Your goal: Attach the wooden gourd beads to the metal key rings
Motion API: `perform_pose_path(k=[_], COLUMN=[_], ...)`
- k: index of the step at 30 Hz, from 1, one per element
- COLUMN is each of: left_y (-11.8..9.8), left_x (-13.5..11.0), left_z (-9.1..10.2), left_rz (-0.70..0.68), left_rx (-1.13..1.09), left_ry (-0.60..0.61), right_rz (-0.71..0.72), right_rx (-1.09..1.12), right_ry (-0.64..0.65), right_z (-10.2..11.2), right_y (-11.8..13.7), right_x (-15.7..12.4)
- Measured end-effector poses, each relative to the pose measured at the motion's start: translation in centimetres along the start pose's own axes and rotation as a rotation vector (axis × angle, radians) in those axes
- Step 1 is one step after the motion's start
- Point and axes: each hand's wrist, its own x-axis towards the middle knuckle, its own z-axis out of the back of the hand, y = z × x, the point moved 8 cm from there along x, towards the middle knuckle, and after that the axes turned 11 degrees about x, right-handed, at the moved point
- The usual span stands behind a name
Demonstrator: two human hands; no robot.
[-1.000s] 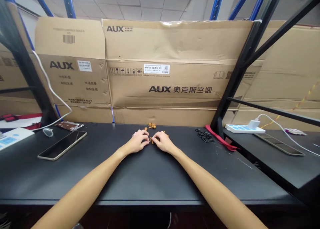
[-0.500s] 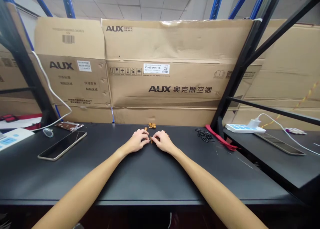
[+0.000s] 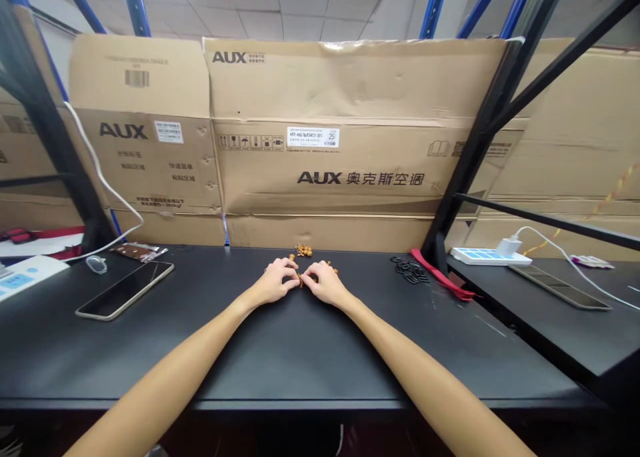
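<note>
Cardboard AUX cartons (image 3: 350, 130) flattened | left hand (image 3: 275, 282), right hand (image 3: 323, 284) together | at brown pieces (image 3: 303, 250)

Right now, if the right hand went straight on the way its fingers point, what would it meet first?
The right hand points inward, so it would probably meet the small brown piece between the hands first, at or almost at its fingertips. The left hand lies just beyond, though depth is hard to judge here.

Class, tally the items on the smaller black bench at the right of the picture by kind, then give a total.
Power strip: 1
White plug charger: 1
White cable: 1
Dark flat device, phone or tablet: 1
Small purple-and-white item: 1
Total: 5
</note>
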Motion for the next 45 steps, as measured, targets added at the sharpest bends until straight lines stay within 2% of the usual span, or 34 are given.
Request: perform_pose_path(k=[5, 13, 21, 25, 28, 34, 39, 42, 45], left_y=[0.1, -0.4, -0.4, 0.7, 2.4, 4.2, 3.2, 2.3, 1.3], left_x=[-0.1, -0.2, 0.1, 0.0, -0.2, -0.9, -0.9, -0.8, -0.7], left_z=[0.5, 0.0, 0.9, 1.7, 2.3, 2.1, 1.6, 1.0, 0.7], left_rz=[0.009, 0.008, -0.02, 0.023, 0.079, 0.124, 0.12, 0.079, 0.03], left_rx=[-0.035, 0.015, -0.06, -0.009, 0.133, 0.352, 0.381, 0.383, 0.344], left_ry=[-0.025, -0.006, -0.002, -0.031, -0.04, 0.041, 0.026, 0.053, 0.071], right_rz=[-0.018, 0.023, -0.081, -0.025, 0.007, -0.179, -0.256, -0.209, -0.1], right_rx=[-0.031, 0.081, -0.06, -0.068, -0.162, -0.317, -0.371, -0.37, -0.347], right_ry=[-0.035, -0.014, -0.038, -0.088, -0.14, -0.164, -0.134, -0.148, -0.142], right_z=[0.4, 0.0, 0.9, 1.7, 2.3, 3.2, 3.1, 2.8, 2.4], right_y=[-0.5, 0.9, -1.0, -0.3, 0.1, -1.9, -2.7, -2.4, -1.4], right_x=[0.0, -0.1, 0.1, 0.1, -0.1, -0.4, -0.5, -0.5, -0.4])
